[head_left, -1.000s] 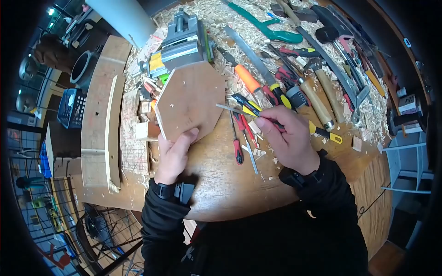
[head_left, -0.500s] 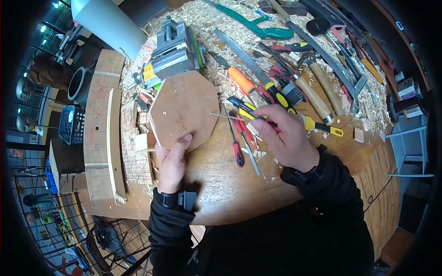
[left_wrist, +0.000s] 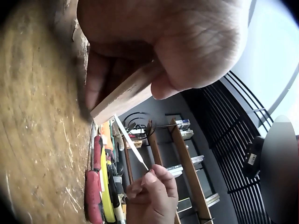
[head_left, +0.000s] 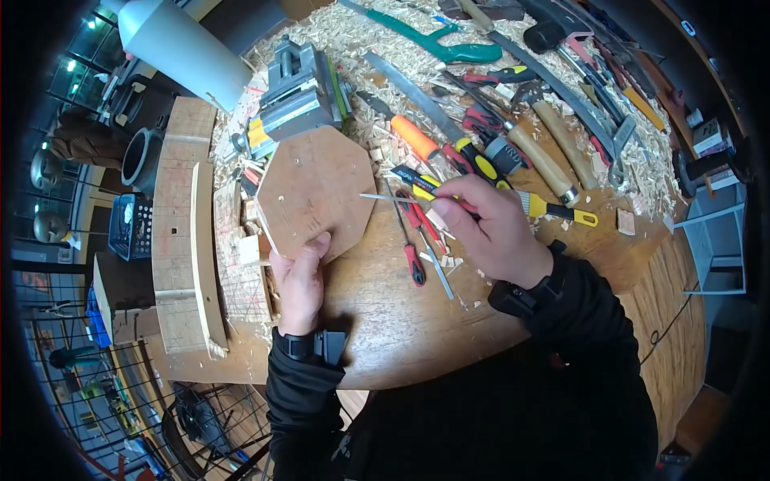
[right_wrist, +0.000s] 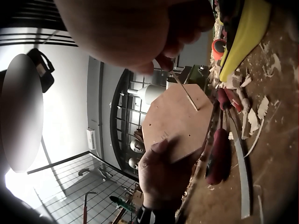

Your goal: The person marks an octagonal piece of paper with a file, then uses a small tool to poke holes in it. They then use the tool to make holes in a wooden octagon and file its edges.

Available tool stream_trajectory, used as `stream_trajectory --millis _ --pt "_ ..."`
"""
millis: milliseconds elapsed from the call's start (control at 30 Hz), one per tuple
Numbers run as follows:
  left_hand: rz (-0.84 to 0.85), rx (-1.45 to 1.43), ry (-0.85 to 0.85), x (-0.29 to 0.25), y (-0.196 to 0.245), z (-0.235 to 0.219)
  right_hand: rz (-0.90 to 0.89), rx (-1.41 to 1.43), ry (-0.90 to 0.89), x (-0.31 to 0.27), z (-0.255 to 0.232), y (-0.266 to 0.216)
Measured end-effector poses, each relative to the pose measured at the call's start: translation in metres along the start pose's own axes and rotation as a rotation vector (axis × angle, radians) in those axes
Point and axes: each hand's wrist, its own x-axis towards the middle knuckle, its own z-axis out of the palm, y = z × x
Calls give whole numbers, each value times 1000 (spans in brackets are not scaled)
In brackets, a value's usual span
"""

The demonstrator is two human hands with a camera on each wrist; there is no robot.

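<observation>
Pale shavings (head_left: 350, 44) litter the table (head_left: 385, 325) beside shelving (head_left: 715, 250), beyond the octagonal board (head_left: 319, 188).

Pale wood shavings (head_left: 341, 36) are covering the far part of the tabletop (head_left: 385, 329), where a metal vise (head_left: 301, 104) is standing and a green-handled saw (head_left: 469, 53) is lying. Right of the vise, an orange-handled tool (head_left: 413, 137), a wooden-handled tool (head_left: 544, 164) and a yellow-and-black brush (head_left: 561, 212) are lying among others, with red-handled tools (head_left: 414, 268) lying nearer the front edge. To the left, a wide marked plank (head_left: 175, 260) and a narrow wooden strip (head_left: 204, 256) are lying side by side, a blue basket (head_left: 128, 228) showing beyond the plank's outer edge.
</observation>
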Motion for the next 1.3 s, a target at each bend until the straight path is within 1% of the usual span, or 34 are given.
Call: stream_trajectory --millis 33,67,133,167,233,267,333,467,533,633,767,833,1033,1300 --pt "5 3 -5 0 1 1 91 43 -44 0 0 -1" --pt "-13 -1 -7 0 1 1 85 43 -35 0 1 -4" --pt "-43 3 -11 0 2 -1 -94 -6 54 3 5 -10" --pt "-40 10 -21 1 0 -3 -94 -5 66 2 4 -9" --pt "-29 -10 -14 3 -4 -7 -84 10 6 0 4 -5" --pt "-28 -4 -27 3 -4 -8 -82 9 20 1 2 -5" --pt "-52 -27 20 4 -6 -9 -195 -53 -32 5 -3 -5" --pt "-44 -55 27 5 -11 -14 -140 9 16 2 -3 0" --pt "-18 -67 45 4 -5 -6 -120 63 125 4 0 4" --pt "-84 -89 16 4 -9 -14 -116 64 113 3 0 3" --pt "-71 -92 33 5 -9 -14 -133 39 77 4 0 3" --pt "-74 -112 38 6 -12 -17 -112 19 67 4 -1 1" --pt "-91 -104 61 5 -10 -15 -130 75 107 4 1 7" --pt "-98 -95 63 4 -4 -9 -130 61 96 4 0 7"
